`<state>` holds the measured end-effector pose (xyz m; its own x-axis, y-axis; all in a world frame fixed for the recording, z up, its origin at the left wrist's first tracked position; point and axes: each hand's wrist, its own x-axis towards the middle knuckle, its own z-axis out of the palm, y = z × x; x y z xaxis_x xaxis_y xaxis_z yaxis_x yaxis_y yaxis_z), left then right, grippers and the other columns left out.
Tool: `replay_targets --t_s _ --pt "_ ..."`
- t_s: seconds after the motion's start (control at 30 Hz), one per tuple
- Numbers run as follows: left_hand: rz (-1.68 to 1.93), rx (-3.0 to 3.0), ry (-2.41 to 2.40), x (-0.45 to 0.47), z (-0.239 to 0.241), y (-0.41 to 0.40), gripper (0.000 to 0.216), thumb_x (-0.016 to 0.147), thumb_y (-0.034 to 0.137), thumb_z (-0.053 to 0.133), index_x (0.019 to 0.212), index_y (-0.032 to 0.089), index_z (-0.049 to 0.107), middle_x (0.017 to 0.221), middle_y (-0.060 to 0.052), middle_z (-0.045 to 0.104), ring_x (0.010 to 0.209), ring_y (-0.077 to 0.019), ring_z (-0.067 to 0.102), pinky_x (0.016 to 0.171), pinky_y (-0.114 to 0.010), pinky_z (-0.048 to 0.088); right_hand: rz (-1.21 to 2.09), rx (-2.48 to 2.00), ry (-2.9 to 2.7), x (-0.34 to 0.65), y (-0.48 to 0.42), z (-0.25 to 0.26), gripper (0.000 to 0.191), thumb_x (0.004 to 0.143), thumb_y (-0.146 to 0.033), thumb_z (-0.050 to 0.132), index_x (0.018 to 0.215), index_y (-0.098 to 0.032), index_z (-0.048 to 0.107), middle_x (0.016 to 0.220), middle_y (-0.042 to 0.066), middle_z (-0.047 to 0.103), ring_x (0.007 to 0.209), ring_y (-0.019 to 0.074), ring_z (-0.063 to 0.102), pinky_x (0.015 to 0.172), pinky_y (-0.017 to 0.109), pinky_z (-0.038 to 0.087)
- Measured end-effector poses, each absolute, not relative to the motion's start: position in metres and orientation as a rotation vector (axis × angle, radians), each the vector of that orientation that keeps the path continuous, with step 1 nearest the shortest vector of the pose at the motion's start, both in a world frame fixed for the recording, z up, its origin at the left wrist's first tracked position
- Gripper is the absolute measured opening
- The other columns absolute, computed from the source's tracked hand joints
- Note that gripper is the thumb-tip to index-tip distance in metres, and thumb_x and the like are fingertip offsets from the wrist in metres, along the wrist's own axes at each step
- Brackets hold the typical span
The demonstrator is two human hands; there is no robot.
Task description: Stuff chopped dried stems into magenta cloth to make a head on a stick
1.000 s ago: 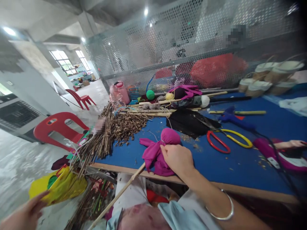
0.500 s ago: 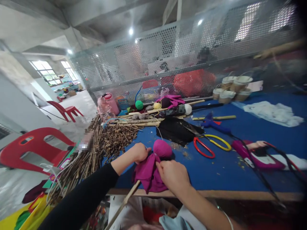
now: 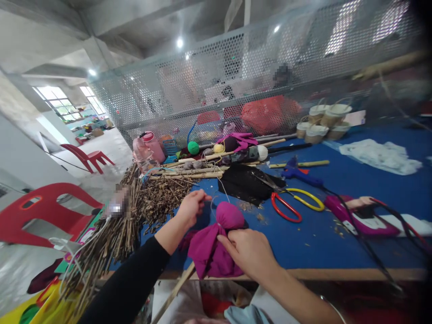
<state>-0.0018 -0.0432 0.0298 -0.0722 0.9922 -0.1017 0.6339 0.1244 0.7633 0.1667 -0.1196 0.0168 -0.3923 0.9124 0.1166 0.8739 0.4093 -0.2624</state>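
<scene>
A magenta cloth bundle [image 3: 206, 252] lies at the table's front edge, its round stuffed head [image 3: 230, 216] pinched off by a tied neck. My right hand [image 3: 251, 249] is closed on the gathered cloth just below that neck. Up and to the left, my left hand [image 3: 192, 209] pinches a thin pale string [image 3: 212, 206] that loops down to the neck. A wooden stick [image 3: 175, 290] slants from beneath the cloth over the table edge toward my lap.
Scissors [image 3: 286, 213] with red and yellow handles lie beside black cloth [image 3: 243, 182]. Farther right are a blue glue gun [image 3: 300, 175] and a magenta device [image 3: 364, 220] with cables. Dry twigs [image 3: 114, 234] pile up on the left. Small pots [image 3: 317, 133] stand near the mesh partition [image 3: 189, 85].
My left hand has pulled away from the bundle's neck, up and left, drawing the string out. My right hand keeps hold of the cloth, which has spread wider.
</scene>
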Motion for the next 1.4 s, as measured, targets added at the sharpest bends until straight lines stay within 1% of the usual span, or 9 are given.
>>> replay_targets --t_s 0.17,0.43,0.53,0.67,0.83,1.0,1.13,1.27,1.4 --pt "0.785 1.469 1.802 -0.022 0.035 -0.047 0.041 0.091 0.046 0.032 0.078 0.017 0.058 0.051 0.005 0.029 0.045 -0.0115 0.034 0.044 -0.021 0.031 0.22 -1.6 -2.432 0.17 -0.12 0.014 0.046 0.093 -0.043 0.039 0.065 -0.023 0.071 0.066 0.005 0.073 0.063 0.0199 0.068 0.049 0.027 0.026" --pt "0.262 2.121 2.378 -0.033 0.047 -0.069 0.03 0.088 0.022 0.041 0.106 0.015 0.064 0.106 -0.017 0.062 0.099 -0.0297 0.06 0.08 -0.037 0.047 0.242 -1.628 -2.463 0.161 -0.12 0.016 0.046 0.093 -0.037 0.038 0.067 -0.024 0.073 0.068 0.007 0.073 0.065 0.0217 0.069 0.051 0.027 0.033" --pt "0.011 2.014 2.204 -0.011 0.042 -0.068 0.046 0.084 0.048 0.047 0.085 0.008 0.07 0.087 -0.024 0.067 0.087 -0.039 0.065 0.075 -0.047 0.049 0.24 -1.641 -2.478 0.159 -0.121 0.017 0.045 0.093 -0.036 0.038 0.069 -0.024 0.074 0.069 0.007 0.074 0.064 0.0219 0.069 0.051 0.027 0.035" --pt "0.059 1.958 1.929 0.009 0.034 -0.061 0.024 0.072 0.028 0.062 0.075 0.005 0.069 0.091 -0.033 0.065 0.093 -0.0448 0.063 0.078 -0.05 0.047 0.229 -1.649 -2.493 0.159 -0.12 0.018 0.045 0.093 -0.037 0.038 0.069 -0.024 0.074 0.069 0.006 0.074 0.064 0.022 0.069 0.051 0.027 0.035" --pt "0.432 1.792 1.8 0.008 0.03 -0.06 0.02 0.079 0.024 0.052 0.064 0.013 0.059 0.082 -0.019 0.067 0.09 -0.0306 0.064 0.084 -0.041 0.045 0.251 -1.633 -2.477 0.161 -0.119 0.019 0.045 0.092 -0.038 0.04 0.068 -0.023 0.073 0.069 0.007 0.073 0.064 0.0211 0.068 0.05 0.027 0.031" --pt "0.897 1.349 1.514 0.007 0.021 -0.064 0.028 0.091 0.036 0.023 0.076 0.019 0.038 0.067 0.0 0.049 0.059 -0.0094 0.053 0.056 -0.02 0.043 0.341 -1.583 -2.394 0.167 -0.121 0.016 0.046 0.093 -0.038 0.038 0.065 -0.021 0.07 0.066 0.006 0.072 0.06 0.0172 0.065 0.05 0.027 0.027" --pt "1.123 1.207 1.211 0.007 0.017 -0.074 0.034 0.086 0.049 0.037 0.069 0.021 0.029 0.059 0.007 0.021 0.048 -0.0077 0.023 0.045 -0.019 0.024 0.652 -1.433 -2.246 0.178 -0.114 0.011 0.057 0.095 -0.044 0.031 0.053 -0.017 0.059 0.051 0.001 0.058 0.049 0.0116 0.051 0.05 0.026 0.023" --pt "1.004 1.652 1.104 -0.001 0.023 -0.08 0.038 0.082 0.051 0.05 0.069 0.019 0.034 0.064 0.006 0.03 0.059 -0.009 0.027 0.054 -0.022 0.026 1.086 -1.297 -2.063 0.188 -0.101 0.004 0.059 0.093 -0.053 0.03 0.048 -0.017 0.045 0.046 -0.005 0.036 0.046 0.0086 0.034 0.047 0.024 0.022" --pt "0.758 1.829 1.206 -0.009 0.027 -0.073 0.044 0.072 0.044 0.065 0.068 0.02 0.029 0.062 0.008 0.027 0.058 -0.0085 0.024 0.053 -0.022 0.023 0.908 -1.419 -2.164 0.185 -0.094 0.005 0.052 0.09 -0.047 0.039 0.051 -0.017 0.053 0.045 -0.004 0.045 0.046 0.0098 0.038 0.047 0.024 0.021"
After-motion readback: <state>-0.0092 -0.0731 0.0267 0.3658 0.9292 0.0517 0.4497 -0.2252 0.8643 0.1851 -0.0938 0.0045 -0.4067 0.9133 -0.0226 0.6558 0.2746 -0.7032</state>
